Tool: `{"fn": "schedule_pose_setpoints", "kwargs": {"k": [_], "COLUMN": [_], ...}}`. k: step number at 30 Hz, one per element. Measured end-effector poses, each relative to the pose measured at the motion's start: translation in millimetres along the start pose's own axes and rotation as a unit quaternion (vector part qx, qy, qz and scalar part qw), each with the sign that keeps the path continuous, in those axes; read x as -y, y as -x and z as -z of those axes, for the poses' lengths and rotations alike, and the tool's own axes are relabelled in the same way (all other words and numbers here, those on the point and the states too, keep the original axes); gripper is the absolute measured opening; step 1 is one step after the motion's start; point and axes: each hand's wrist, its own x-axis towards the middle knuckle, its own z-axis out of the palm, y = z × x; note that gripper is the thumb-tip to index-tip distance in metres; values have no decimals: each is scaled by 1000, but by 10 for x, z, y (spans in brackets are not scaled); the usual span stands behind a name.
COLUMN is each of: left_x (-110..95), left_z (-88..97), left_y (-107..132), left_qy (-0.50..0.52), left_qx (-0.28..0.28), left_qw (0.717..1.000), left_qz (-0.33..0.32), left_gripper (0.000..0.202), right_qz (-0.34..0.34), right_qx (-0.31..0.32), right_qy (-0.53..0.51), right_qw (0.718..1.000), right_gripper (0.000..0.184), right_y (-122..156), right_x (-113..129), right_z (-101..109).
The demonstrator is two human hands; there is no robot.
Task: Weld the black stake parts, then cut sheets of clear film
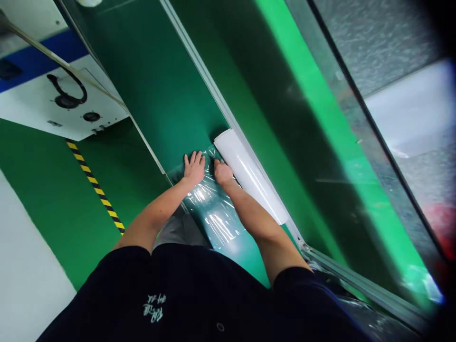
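A clear plastic film (224, 218) lies wrinkled and shiny over the green bench top (160, 85), with light glinting off its creases. My left hand (194, 170) presses flat on the film's far left part, fingers spread. Close beside it, my right hand (223, 173) is closed at the film's far end, near the roll. Something small and dark shows at its fingertips, too small to name. Along the bench's right edge rests a thick white roll of film (251, 178), just right of my right hand and forearm.
A metal rail (199, 61) borders the bench on the right. To the left stands a white and blue machine (71, 99) with a black cable and a hose. Yellow-black tape (96, 185) marks the green floor. A glossy green surface (320, 104) extends beyond the rail.
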Motion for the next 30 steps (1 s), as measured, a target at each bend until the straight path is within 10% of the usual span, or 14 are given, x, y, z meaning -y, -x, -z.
{"fn": "schedule_pose_setpoints", "kwargs": {"k": [12,30], "left_x": [406,573], "left_z": [236,174], "left_y": [-820,-965], "left_qy": [24,14], "left_qx": [71,102], "left_qw": [985,982], "left_qz": [-158,-161], "left_gripper": [47,55], "right_qz": [-4,-13], "right_qx": [13,40], "right_qy": [-11,-16], "right_qw": [1000,999], "right_gripper": [37,40], "right_y": [12,327], "right_x": [27,-266], "right_z": [69,-28]}}
